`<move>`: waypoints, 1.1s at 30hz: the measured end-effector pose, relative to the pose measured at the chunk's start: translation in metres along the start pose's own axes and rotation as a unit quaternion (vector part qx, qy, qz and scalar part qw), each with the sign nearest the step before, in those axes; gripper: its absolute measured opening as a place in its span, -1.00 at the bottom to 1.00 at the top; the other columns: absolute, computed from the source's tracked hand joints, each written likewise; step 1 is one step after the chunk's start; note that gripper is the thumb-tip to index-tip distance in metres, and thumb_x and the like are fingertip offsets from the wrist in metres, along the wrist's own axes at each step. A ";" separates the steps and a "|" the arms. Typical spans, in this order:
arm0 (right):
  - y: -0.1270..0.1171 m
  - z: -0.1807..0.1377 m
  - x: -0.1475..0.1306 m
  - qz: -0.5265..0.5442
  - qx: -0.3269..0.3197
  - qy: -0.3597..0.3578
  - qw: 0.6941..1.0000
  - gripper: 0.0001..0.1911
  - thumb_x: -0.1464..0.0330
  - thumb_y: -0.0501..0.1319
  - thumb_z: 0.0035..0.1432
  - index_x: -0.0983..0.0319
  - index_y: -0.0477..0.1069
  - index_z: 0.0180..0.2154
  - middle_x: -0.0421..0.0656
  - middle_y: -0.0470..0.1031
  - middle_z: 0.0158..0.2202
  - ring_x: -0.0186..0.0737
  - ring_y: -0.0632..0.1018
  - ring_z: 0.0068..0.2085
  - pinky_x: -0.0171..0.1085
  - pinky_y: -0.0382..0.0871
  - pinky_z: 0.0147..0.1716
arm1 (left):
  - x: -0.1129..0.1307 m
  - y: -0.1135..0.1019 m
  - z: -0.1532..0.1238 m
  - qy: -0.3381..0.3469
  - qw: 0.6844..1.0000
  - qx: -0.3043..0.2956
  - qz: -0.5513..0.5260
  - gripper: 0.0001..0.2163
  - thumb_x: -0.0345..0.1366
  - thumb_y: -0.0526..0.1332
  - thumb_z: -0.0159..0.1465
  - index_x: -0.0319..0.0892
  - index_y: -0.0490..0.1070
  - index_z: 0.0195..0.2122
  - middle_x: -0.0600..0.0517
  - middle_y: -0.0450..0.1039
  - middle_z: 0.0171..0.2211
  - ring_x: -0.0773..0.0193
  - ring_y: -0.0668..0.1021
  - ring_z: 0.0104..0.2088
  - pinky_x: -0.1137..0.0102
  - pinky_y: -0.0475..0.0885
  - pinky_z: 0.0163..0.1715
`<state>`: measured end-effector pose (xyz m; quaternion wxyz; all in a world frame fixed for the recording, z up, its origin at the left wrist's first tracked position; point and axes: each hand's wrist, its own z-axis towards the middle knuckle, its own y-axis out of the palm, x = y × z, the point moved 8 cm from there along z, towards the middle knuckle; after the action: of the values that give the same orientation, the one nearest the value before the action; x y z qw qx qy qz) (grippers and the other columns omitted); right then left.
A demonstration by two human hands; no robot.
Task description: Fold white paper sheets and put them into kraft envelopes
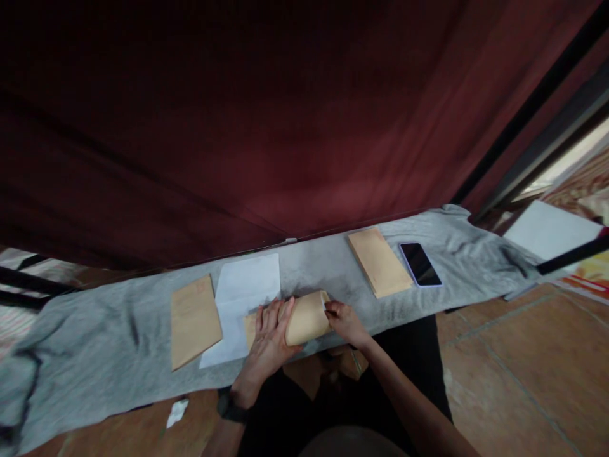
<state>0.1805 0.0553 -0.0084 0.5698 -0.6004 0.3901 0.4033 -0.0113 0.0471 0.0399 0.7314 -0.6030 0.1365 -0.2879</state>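
Observation:
A brown paper envelope (308,319), bulging and curved, lies in front of me on the cloth-covered bench. Across its left part rests my left hand (270,333), fingers stretched out and flat, thumb along the near edge. At the envelope's right end my right hand (343,320) is closed in a pinch on the edge. A small bit of white shows by those fingertips; whether it is paper inside I cannot tell. Under and beyond my left hand lies a creased white paper sheet (250,279). Another brown envelope (195,322) overlaps that sheet's left side.
A further brown envelope (380,261) and a phone (421,264) lie to the right on the grey cloth (314,260). Behind the bench hangs a dark red curtain (304,158). A crumpled white scrap (177,412) is on the tiled floor.

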 end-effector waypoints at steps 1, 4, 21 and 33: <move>0.000 0.000 0.002 0.009 0.003 0.000 1.000 -0.77 0.52 0.12 0.12 0.19 0.54 -0.39 -0.17 0.61 -0.35 -0.18 0.60 -0.27 -0.27 0.42 -0.23 | 0.000 0.000 0.000 0.002 1.000 0.002 -0.001 0.05 -0.09 0.45 0.04 -0.14 -0.14 0.46 -0.28 0.23 0.28 -0.25 0.28 0.31 -0.15 0.02 0.34; -0.002 -0.002 0.004 0.026 0.028 0.004 0.999 -0.80 0.50 0.12 0.10 0.20 0.51 -0.37 -0.16 0.60 -0.32 -0.17 0.59 -0.26 -0.26 0.42 -0.23 | 0.001 -0.002 0.001 0.003 1.000 0.010 -0.001 0.03 -0.08 0.44 0.05 -0.15 -0.11 0.45 -0.28 0.24 0.28 -0.25 0.29 0.31 -0.15 0.01 0.34; -0.008 -0.003 0.020 0.294 0.097 0.086 0.947 -0.81 0.21 0.30 -0.02 0.17 0.50 -0.37 -0.25 0.52 -0.49 -0.23 0.50 -0.44 -0.28 0.41 -0.42 | 0.007 -0.012 0.013 0.016 1.000 0.014 0.020 -0.12 -0.17 0.35 0.21 -0.06 -0.14 0.47 -0.27 -0.06 0.45 -0.23 0.07 0.43 -0.21 -0.04 0.35; -0.020 -0.011 0.021 0.365 0.245 0.096 0.893 -0.63 0.03 0.35 -0.02 0.12 0.47 -0.26 -0.16 0.62 -0.31 -0.07 0.59 -0.24 -0.11 0.53 -0.18 | 0.025 0.062 -0.012 -0.387 0.622 0.076 -0.676 -0.49 0.08 0.21 0.33 -0.11 0.31 0.18 -0.18 0.57 -0.03 0.01 0.62 0.03 -0.03 0.49 0.08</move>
<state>0.2076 0.0453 -0.0199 0.4713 -0.2935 0.7207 0.4151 0.0179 0.0297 -0.0191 0.3593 -0.5232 -0.6280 -0.4504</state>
